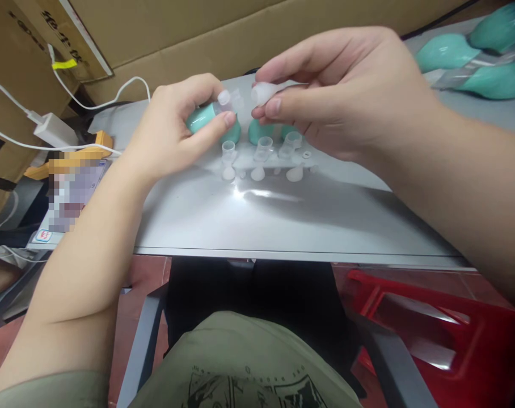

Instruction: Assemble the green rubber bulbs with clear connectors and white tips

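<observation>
My left hand (168, 127) is closed around a glossy teal bulb (201, 117) with a translucent white nozzle at its top. Facing it, my right hand (342, 93) pinches a frosted white, funnel-shaped tip (264, 94) between thumb and fingers, its wide end toward the left hand. A small gap separates tip and nozzle. More teal bulbs (258, 131) stand behind, partly covered by my right hand. Just below, on the table, small clear cup-like pieces (264, 148) form a row, with white drop-shaped pieces (258, 173) in front of them.
Several larger teal bulbs (447, 52) lie at the back right of the grey table (261, 224). A white charger (55, 131) with cables, a yellow-orange object (70, 157) and a blurred-out card sit at the left. Cardboard (176, 34) walls the back; a red stool (465, 340) is below right.
</observation>
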